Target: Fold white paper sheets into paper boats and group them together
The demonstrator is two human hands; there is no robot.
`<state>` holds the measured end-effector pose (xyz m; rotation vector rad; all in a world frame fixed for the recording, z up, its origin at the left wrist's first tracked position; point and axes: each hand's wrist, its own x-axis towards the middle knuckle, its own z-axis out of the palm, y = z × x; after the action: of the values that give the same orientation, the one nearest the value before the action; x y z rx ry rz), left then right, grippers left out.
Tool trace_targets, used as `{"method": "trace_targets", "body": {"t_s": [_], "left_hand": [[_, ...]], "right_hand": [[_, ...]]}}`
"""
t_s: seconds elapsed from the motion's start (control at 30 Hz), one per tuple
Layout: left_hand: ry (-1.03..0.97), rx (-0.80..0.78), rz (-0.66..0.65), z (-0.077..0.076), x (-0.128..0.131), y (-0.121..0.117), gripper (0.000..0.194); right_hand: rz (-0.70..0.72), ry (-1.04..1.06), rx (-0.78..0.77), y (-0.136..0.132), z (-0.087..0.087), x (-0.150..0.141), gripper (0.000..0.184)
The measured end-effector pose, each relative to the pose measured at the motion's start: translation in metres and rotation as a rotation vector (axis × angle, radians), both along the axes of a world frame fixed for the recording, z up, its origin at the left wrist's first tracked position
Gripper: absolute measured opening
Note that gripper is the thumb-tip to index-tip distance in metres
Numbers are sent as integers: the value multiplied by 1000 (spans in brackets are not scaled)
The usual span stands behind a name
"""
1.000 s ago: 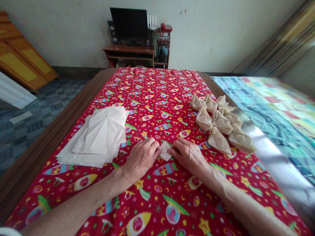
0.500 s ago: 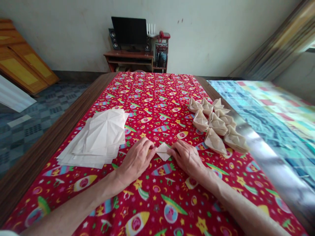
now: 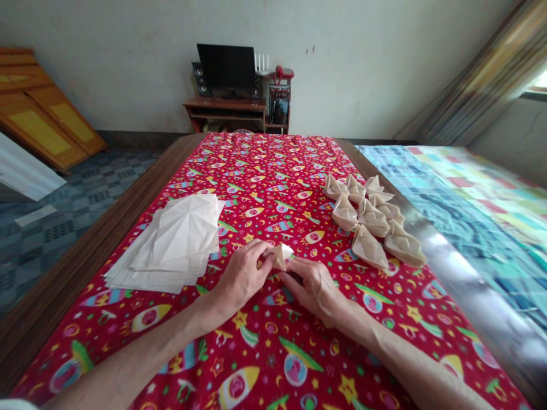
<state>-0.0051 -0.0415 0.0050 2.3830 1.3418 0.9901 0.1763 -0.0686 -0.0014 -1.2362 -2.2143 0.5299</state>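
A small folded piece of cream paper stands tilted up between my hands, just above the red cloth. My left hand is closed on its left side, pinching it between thumb and fingers. At its lower right edge, my right hand has curled fingers, with the index fingertip against the paper and the thumb just below. To the left lies a stack of creased paper sheets. Several folded paper boats sit grouped on the right.
The red patterned cloth covers a dark wooden table. A bed with a blue checked cover adjoins on the right. Against the far wall stands a desk with a monitor; a wooden cabinet is at the left.
The folded paper, flat on the cloth before, is now lifted and tilted up. My right hand has come closer to my left, and the view has tipped slightly upward.
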Motion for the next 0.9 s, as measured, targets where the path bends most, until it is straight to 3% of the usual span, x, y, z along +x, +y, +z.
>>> {"method": "trace_targets", "body": {"t_s": [0.07,0.17,0.27,0.37,0.53,0.73,0.9], "left_hand": [[73,78,-10,7,-4,0,11],[292,206,-55,19,-7,-5,10],[425,268,-111,25,-3,-13,14],[389,274,-131,21,1,-15,16],[266,288,-136,11,-1,-9,22],[420,385,-289,13,-9,-9,24],[525,369,-377,8,-14,-8,27]], "right_hand": [[-7,64,21,-2,6,3,20],[-75,136,179,-2,15,6,17],[-59,14,316,0,16,7,23],[-4,-70,367,3,8,8,14],[2,-82,392,7,-1,11,19],[88,-241,482,2,4,17,18],[166,-378,524,1,4,19,21]]}}
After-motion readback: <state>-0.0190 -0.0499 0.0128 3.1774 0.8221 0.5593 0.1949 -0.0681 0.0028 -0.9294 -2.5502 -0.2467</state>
